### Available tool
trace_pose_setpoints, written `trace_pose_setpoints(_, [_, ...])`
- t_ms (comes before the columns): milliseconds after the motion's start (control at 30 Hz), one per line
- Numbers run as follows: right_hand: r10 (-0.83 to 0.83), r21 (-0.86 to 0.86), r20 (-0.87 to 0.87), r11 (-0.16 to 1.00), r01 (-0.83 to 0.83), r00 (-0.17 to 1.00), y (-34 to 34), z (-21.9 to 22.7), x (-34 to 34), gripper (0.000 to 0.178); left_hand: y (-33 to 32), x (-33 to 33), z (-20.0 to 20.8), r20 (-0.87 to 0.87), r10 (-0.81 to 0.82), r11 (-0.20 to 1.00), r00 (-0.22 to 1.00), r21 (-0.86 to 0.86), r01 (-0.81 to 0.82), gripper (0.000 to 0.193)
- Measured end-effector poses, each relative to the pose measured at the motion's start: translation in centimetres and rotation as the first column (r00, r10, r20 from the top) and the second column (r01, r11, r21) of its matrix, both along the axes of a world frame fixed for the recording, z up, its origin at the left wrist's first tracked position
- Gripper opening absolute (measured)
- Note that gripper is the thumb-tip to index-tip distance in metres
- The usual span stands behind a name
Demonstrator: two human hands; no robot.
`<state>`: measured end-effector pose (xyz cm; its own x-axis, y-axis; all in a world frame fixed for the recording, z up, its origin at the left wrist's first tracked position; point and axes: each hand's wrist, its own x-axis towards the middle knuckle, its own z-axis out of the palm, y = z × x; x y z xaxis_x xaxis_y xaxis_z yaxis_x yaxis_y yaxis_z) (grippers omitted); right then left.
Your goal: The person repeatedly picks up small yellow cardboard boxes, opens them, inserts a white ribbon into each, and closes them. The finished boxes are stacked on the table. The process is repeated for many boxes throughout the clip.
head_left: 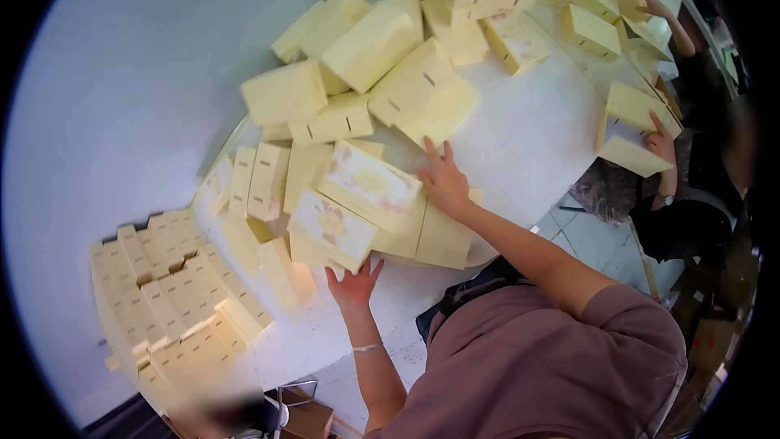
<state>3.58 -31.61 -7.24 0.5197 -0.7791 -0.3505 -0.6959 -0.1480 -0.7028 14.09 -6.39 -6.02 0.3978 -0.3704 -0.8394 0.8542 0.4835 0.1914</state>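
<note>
Yellow printed box [331, 223] just beyond left hand [354, 285]; left of right hand [446, 184]

Bare tbl [520, 126] by R hand [446, 184], bxs [371, 182] L

The left hand [354, 286] was at a printed yellow carton [333, 223]; the right hand [446, 185] spread beside piled cartons [375, 42] on the worktop [524, 134].

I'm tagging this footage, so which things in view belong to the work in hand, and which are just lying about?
Work in hand:
printed box, by the left hand
yellow box, by the right hand
stacked boxes, left

Apparently just lying about:
brown carton, bottom edge
brown cartons, lower right
</note>
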Motion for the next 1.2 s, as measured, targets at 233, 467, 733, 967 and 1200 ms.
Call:
trace_pose_setpoints(233, [-0.196, -0.102, 0.477, 0.956, 0.275, 0.857, 0.6, -4.8, 0.9, 0.062, -0.5, 2.8, -2.7, 0.201, 0.042, 0.999, 0.979, -0.012, -0.041, 0.067])
trace_pose_setpoints(467, [0.516, -0.484, -0.090, 0.725, -0.491, 0.852, 8.1, 1.0, -10.2, 0.077, 0.1, -8.0, -6.8, 0.171, -0.928, 0.291, -0.329, 0.887, -0.358, 0.043])
trace_pose_setpoints(733, [0.312, -0.343, 0.260, 0.915, -0.214, 0.914, 3.2, -2.6, -6.6, 0.064, -0.7, -6.7, -6.5, 0.140, -0.990, 0.141, -0.034, 0.893, -0.427, 0.056])
trace_pose_setpoints(967, [0.068, -0.134, 0.493, 0.991, -0.001, 0.867, 0.7, -4.5, -12.0, 0.041, -5.9, -11.7, -5.5, 0.034, -0.923, 0.167, -0.383, 0.932, -0.321, 0.058])
trace_pose_setpoints(1200, [0.072, -0.038, 0.601, 0.997, -0.062, 0.796, 1.3, -6.0, -15.1, 0.033, -2.8, -11.4, -7.2, 0.494, -0.746, 0.645, -0.447, 0.704, -0.299, 0.055])
